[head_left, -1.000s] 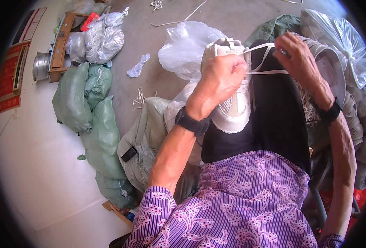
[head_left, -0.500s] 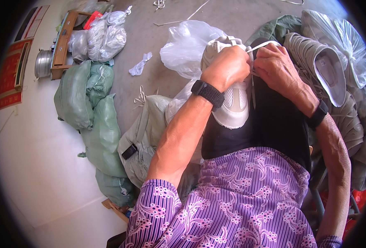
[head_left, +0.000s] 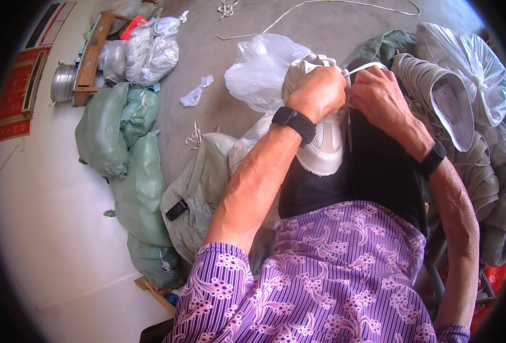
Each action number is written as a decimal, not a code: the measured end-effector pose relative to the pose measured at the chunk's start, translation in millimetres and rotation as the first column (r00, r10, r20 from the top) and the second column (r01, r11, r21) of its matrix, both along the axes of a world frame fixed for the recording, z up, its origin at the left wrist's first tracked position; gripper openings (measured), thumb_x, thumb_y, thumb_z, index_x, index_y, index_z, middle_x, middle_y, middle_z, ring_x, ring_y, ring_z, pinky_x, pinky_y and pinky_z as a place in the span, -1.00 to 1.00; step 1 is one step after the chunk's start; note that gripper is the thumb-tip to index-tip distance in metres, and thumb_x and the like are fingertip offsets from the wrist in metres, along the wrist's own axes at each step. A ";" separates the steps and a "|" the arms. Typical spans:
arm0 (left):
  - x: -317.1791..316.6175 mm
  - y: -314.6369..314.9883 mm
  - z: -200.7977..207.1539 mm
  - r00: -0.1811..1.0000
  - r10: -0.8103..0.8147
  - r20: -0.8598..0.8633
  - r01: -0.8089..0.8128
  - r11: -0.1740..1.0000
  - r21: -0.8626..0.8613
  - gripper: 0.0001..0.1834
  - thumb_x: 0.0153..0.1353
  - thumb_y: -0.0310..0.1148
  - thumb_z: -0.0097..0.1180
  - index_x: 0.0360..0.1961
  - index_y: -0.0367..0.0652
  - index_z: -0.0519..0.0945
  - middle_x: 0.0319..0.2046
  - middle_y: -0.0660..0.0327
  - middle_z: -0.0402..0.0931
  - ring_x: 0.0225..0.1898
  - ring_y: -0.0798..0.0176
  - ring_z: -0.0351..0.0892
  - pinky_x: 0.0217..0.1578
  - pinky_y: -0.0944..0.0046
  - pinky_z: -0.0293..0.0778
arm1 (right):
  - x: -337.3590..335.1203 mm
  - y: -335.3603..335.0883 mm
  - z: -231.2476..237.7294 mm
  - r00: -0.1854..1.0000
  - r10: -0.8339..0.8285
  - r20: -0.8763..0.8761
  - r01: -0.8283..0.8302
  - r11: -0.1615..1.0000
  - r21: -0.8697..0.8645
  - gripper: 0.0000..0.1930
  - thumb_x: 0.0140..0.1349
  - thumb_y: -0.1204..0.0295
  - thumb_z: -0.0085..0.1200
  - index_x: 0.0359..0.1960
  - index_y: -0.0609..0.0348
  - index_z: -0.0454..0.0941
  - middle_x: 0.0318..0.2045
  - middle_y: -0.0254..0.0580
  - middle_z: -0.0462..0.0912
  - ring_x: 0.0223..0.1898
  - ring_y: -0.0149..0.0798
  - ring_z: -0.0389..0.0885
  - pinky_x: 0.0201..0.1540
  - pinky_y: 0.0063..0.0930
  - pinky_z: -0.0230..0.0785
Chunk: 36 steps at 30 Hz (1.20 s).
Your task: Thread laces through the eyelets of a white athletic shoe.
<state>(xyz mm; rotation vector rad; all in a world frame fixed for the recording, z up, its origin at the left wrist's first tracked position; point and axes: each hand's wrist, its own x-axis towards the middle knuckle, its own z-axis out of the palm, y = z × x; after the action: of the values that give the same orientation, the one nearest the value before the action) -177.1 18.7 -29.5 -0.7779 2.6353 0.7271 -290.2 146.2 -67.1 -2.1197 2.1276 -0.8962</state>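
A white and beige sneaker point(head_left: 324, 150) rests on my dark-clad lap, its toe pointing toward me. My left hand point(head_left: 320, 91) lies over the laced part, fingers curled closed at the shoe's right edge. A white shoelace point(head_left: 358, 69) runs in a loop from there to my right hand point(head_left: 378, 94), whose fingers are pinched on it. One lace end hangs down between the hands. What the left fingertips grip is hidden behind the knuckles, though the lace comes out right beside them.
Stacked beige shoes point(head_left: 450, 103) stand close by on the right, beside a clear plastic bag point(head_left: 490, 86). A crumpled plastic bag point(head_left: 262, 68) lies beyond the sneaker. Green woven sacks point(head_left: 139, 183) line the left wall. A loose cord point(head_left: 290, 12) crosses the far floor.
The view has shifted slightly. Both hands stay at the laces with much the same grip, and the sneaker has hardly moved.
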 end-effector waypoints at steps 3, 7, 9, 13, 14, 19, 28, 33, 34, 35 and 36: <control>7.1 4.0 -6.4 0.988 -0.060 -0.141 0.042 0.991 -0.128 -0.85 -0.03 -0.44 0.05 -0.50 -0.25 0.64 -0.55 -0.06 0.58 -0.44 -0.05 0.61 -0.33 0.09 0.50 | -0.5 1.9 -1.0 1.000 -0.003 0.007 0.003 1.000 0.000 -0.93 -0.01 0.43 0.15 -0.46 0.08 0.59 -0.38 -0.32 0.48 -0.16 -0.19 0.43 -0.03 -0.23 0.25; 19.1 11.4 -14.3 0.929 -0.103 -0.355 0.009 0.966 -0.258 -0.85 -0.04 -0.45 0.04 -0.52 -0.25 0.64 -0.56 -0.07 0.56 -0.45 -0.10 0.59 -0.32 0.04 0.48 | 0.2 5.5 0.7 1.000 -0.013 0.016 0.013 1.000 0.006 -0.92 0.00 0.43 0.14 -0.44 0.08 0.58 -0.37 -0.30 0.48 -0.16 -0.17 0.43 -0.02 -0.22 0.24; 21.7 15.7 -15.7 0.877 -0.049 -0.479 -0.107 0.950 -0.293 -0.87 -0.06 -0.47 0.04 -0.54 -0.26 0.63 -0.56 -0.07 0.56 -0.45 -0.11 0.58 -0.33 0.02 0.48 | 0.7 7.2 3.0 0.999 -0.017 0.043 0.017 1.000 -0.011 -0.93 0.01 0.43 0.14 -0.45 0.09 0.57 -0.37 -0.29 0.48 -0.15 -0.16 0.43 -0.01 -0.21 0.24; 23.1 15.7 -13.4 0.877 -0.038 -0.479 -0.127 0.943 -0.307 -0.81 0.04 -0.39 0.06 -0.55 -0.26 0.65 -0.56 -0.10 0.57 -0.46 -0.09 0.63 -0.41 0.03 0.54 | -0.5 6.0 7.0 0.999 -0.009 0.031 0.008 1.000 0.026 -0.90 0.00 0.43 0.16 -0.41 0.08 0.57 -0.34 -0.28 0.49 -0.14 -0.15 0.44 -0.01 -0.20 0.24; 21.7 13.1 -12.6 0.881 -0.052 -0.470 -0.093 0.956 -0.279 -0.81 0.05 -0.38 0.07 -0.54 -0.25 0.66 -0.55 -0.10 0.57 -0.45 -0.09 0.63 -0.39 0.03 0.54 | -1.3 4.4 7.3 0.998 -0.027 0.048 0.025 0.999 0.036 -0.85 -0.02 0.44 0.17 -0.36 0.07 0.56 -0.33 -0.28 0.50 -0.14 -0.15 0.45 -0.01 -0.20 0.24; 16.1 4.8 -14.0 0.898 -0.077 -0.433 -0.025 0.974 -0.226 -0.79 0.08 -0.36 0.07 -0.54 -0.25 0.66 -0.54 -0.11 0.58 -0.40 -0.09 0.64 -0.34 0.03 0.54 | -0.6 -5.8 4.7 1.000 -0.019 -0.014 0.020 0.998 0.055 -0.68 -0.05 0.47 0.21 -0.19 0.04 0.53 -0.27 -0.29 0.54 -0.11 -0.13 0.47 -0.03 -0.19 0.25; 11.4 6.1 -13.1 0.967 -0.061 -0.249 0.010 0.980 -0.200 -0.80 0.08 -0.35 0.08 -0.48 -0.26 0.66 -0.48 -0.11 0.60 -0.35 -0.07 0.65 -0.32 0.04 0.54 | -3.7 -9.2 3.5 1.000 -0.027 0.001 0.027 0.998 0.064 -0.57 -0.07 0.44 0.26 -0.07 0.01 0.53 -0.21 -0.29 0.59 -0.08 -0.15 0.49 -0.03 -0.22 0.25; 30.9 14.1 -14.3 0.808 0.019 -0.589 -0.141 0.977 -0.162 -0.82 0.10 -0.40 0.03 -0.46 -0.28 0.61 -0.54 -0.09 0.57 -0.44 -0.07 0.63 -0.39 0.05 0.51 | -4.9 -6.0 4.7 0.999 -0.015 0.031 0.014 0.999 0.036 -0.60 -0.05 0.43 0.25 -0.09 0.03 0.54 -0.26 -0.29 0.61 -0.13 -0.15 0.51 -0.04 -0.20 0.26; 35.0 13.6 -15.0 0.809 0.016 -0.588 -0.138 0.977 -0.163 -0.82 0.10 -0.40 0.03 -0.46 -0.28 0.61 -0.54 -0.09 0.57 -0.44 -0.07 0.63 -0.39 0.05 0.51 | -5.1 -5.3 5.2 1.000 0.004 0.029 -0.004 1.000 -0.004 -0.60 -0.05 0.43 0.25 -0.09 0.03 0.54 -0.26 -0.29 0.61 -0.13 -0.15 0.51 -0.04 -0.20 0.26; 38.9 12.5 -15.2 0.770 0.132 -0.624 -0.176 0.984 -0.008 -0.84 0.14 -0.42 0.03 -0.41 -0.29 0.59 -0.61 0.04 0.54 -0.55 0.13 0.57 -0.48 0.16 0.48 | -5.6 -5.1 6.0 0.998 -0.015 0.058 0.013 1.000 0.019 -0.65 -0.02 0.40 0.23 -0.13 0.03 0.56 -0.29 -0.29 0.61 -0.14 -0.15 0.51 -0.04 -0.20 0.26; 41.3 11.7 -16.0 0.726 0.252 -0.640 -0.205 0.968 0.148 -0.86 0.19 -0.43 0.02 -0.36 -0.29 0.57 -0.68 0.18 0.52 -0.65 0.34 0.52 -0.58 0.28 0.44 | -5.6 -5.2 6.1 0.995 -0.025 0.092 0.021 0.999 0.041 -0.70 0.01 0.38 0.21 -0.16 0.03 0.58 -0.31 -0.30 0.61 -0.14 -0.15 0.51 -0.04 -0.19 0.26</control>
<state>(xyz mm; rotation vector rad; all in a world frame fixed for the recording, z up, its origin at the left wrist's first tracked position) -135.8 30.4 -45.4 -0.9824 3.1257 1.3717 -295.7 141.0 -61.0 -1.9979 2.1107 -0.9260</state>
